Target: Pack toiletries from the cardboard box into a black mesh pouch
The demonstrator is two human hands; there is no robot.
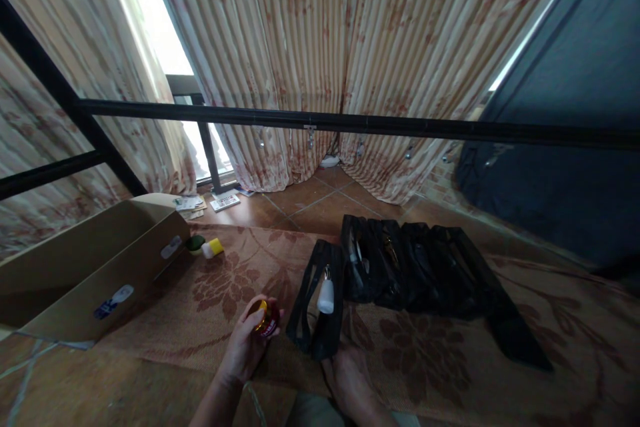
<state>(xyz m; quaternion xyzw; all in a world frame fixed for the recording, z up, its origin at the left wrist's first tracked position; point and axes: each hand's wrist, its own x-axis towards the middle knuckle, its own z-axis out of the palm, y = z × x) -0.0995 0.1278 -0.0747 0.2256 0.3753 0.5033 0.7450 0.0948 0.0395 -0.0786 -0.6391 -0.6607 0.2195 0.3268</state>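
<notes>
My left hand [245,347] is shut on a small red jar with a gold lid [265,318], held just above the patterned rug [225,280]. To its right, a black mesh pouch [313,300] lies open with a white bottle [326,295] showing inside. My right hand [353,380] grips the pouch's near end; its fingers are mostly hidden. A connected row of similar black pouches [425,267] lies spread behind it, stretching to the right.
An open cardboard box [85,273] lies at the left. A green item [196,242] and a yellow-capped item [213,248] sit beside it. A black metal bar [350,123] crosses the view before curtains. Papers [225,201] lie on the tiles; dark fabric [560,180] hangs at right.
</notes>
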